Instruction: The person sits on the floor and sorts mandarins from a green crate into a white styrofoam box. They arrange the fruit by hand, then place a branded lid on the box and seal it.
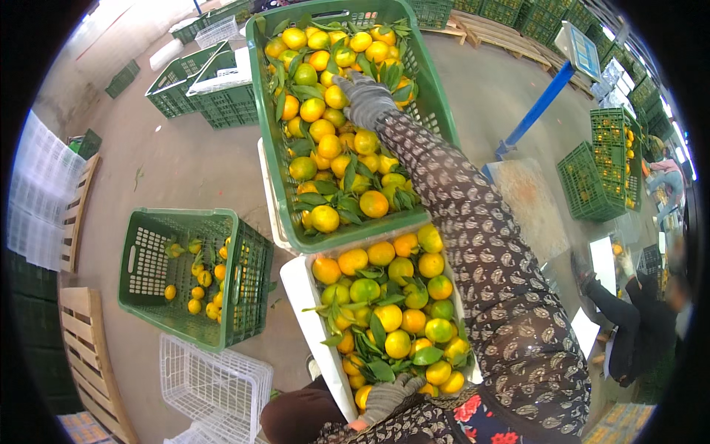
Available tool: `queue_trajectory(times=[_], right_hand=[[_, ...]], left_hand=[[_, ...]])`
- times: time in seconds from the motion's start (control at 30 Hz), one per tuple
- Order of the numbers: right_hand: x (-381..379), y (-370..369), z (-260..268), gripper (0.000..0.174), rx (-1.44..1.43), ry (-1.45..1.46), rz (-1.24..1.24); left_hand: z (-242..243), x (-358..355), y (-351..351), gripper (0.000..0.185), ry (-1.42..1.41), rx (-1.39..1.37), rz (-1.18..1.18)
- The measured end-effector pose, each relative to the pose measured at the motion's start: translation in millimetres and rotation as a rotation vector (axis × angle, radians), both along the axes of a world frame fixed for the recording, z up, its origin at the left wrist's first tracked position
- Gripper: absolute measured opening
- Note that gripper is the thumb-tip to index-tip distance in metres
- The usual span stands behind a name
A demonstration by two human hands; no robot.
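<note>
In a grey knitted glove, my right hand (366, 99) reaches across the big green plastic crate (438, 105), its fingers over mandarins with green leaves (329, 146). Whether it grips a fruit is hidden under the glove. Nearer to me stands a white box (316, 327), probably foam, packed with yellow-orange and greenish mandarins (397, 344). My left hand (391, 398), gloved too, rests at the near end of this box against the fruit and leaves. Its fingertips are partly hidden, so its hold is unclear. The green crate's near rim adjoins the white box's far end.
A green crate (178, 327) with some mandarins stands on the floor at left, beside a clear plastic basket (213, 383). Wooden pallets (91, 344) lie far left. A blue-posted platform scale (527, 194) and filled crates (607, 161) stand right. A person (638, 327) sits at lower right.
</note>
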State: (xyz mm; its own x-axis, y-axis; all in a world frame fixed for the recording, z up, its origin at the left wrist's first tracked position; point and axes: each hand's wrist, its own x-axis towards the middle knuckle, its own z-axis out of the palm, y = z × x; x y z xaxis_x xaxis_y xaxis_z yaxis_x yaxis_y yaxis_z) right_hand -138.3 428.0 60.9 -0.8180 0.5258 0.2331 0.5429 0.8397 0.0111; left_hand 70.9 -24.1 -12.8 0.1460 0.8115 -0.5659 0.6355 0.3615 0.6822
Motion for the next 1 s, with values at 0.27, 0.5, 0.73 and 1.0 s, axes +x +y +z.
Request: queue_trajectory(times=[0.27,0.5,0.73,1.0], right_hand=[[-9,-7,19,0.066,-0.403,-0.009,0.05],[140,-96,-23,0.06,-2.199,0.899,0.497],[298,-190,-20,0.045,-2.208,0.632,-0.02],[374,-267,-22,0.061,-1.452,-0.248,0.092]], left_hand=[[-25,6,-19,0.054,-0.007,0.161,0.018],[-11,8,-12,0.047,0.114,0.036,-0.085],[15,7,8,0.04,0.188,0.004,-0.022],[3,4,-3,0.041,0.098,0.278,0.121]])
